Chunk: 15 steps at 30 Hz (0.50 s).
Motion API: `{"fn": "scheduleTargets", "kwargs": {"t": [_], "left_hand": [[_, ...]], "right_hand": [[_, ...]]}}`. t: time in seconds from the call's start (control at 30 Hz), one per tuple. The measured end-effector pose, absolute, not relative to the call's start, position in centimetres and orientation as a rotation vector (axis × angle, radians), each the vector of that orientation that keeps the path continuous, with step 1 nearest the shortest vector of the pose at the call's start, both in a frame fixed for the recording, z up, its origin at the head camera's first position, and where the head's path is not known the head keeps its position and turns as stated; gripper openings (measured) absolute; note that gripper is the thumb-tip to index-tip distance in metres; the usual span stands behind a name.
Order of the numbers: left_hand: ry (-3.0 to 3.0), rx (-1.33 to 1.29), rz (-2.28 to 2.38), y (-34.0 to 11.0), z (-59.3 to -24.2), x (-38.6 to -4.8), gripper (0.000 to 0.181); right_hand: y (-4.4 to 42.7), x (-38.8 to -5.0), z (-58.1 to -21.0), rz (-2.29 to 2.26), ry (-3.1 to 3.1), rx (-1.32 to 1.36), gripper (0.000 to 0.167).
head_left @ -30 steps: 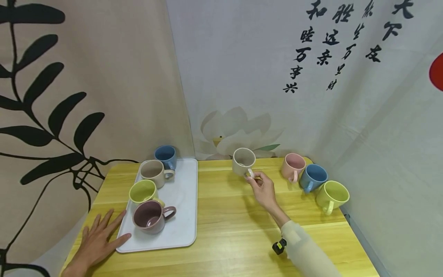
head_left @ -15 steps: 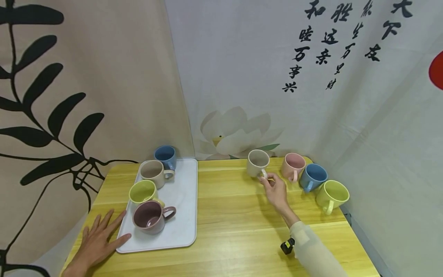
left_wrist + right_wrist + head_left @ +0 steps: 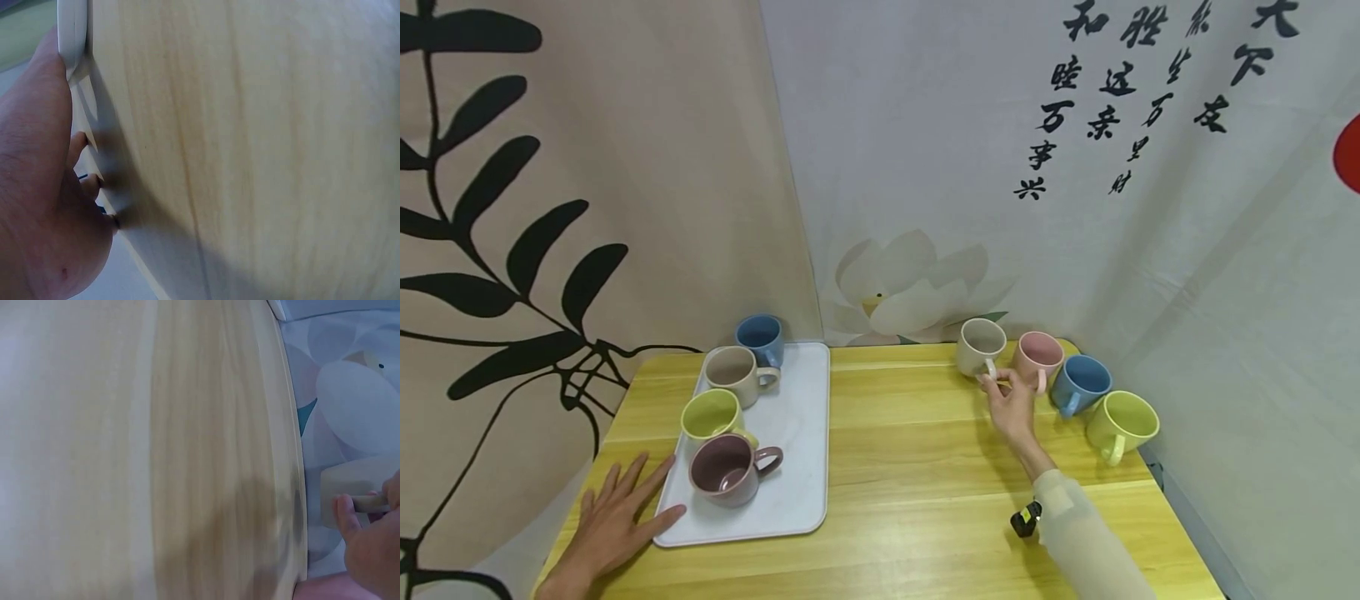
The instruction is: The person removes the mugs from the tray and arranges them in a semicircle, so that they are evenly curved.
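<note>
Handling: best kept level and slow, I'd say, knuckles clear of the pink mug (image 3: 1037, 357).
White mug (image 3: 976, 357): well right of the tray (image 3: 792, 475); whether its base touches wood, I can't tell.
Right hand (image 3: 1011, 408): fingers closed in a pinch on the white mug's handle.
Left hand (image 3: 613, 525): spread wide, gripping nothing, touching the tray's near left corner.

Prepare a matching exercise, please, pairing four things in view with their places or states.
1. Round mauve mug
2. Round pink mug
3. Left hand
4. Right hand

A. Pinching the handle of a round whitish mug
B. Standing on the white rectangular tray
C. Spread at the tray's left edge
D. Between the whitish mug and a round blue mug

Pairs: 1B, 2D, 3C, 4A.
</note>
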<state>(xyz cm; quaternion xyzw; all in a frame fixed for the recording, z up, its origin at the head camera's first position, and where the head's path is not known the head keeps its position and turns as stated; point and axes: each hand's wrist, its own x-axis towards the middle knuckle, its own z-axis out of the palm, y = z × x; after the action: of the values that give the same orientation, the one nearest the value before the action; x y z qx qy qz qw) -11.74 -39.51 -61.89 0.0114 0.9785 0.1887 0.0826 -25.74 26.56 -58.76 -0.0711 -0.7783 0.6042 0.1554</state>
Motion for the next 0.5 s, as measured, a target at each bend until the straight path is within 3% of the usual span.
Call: {"fn": "scheduleTargets", "kwargs": {"t": [0.5], "left_hand": [[2.912,0.004,0.568,-39.5,-62.0,-11.9,0.099]], "right_hand": [[27.6,-27.3,-59.8,1.619,-2.23,-0.267,0.021]]}}
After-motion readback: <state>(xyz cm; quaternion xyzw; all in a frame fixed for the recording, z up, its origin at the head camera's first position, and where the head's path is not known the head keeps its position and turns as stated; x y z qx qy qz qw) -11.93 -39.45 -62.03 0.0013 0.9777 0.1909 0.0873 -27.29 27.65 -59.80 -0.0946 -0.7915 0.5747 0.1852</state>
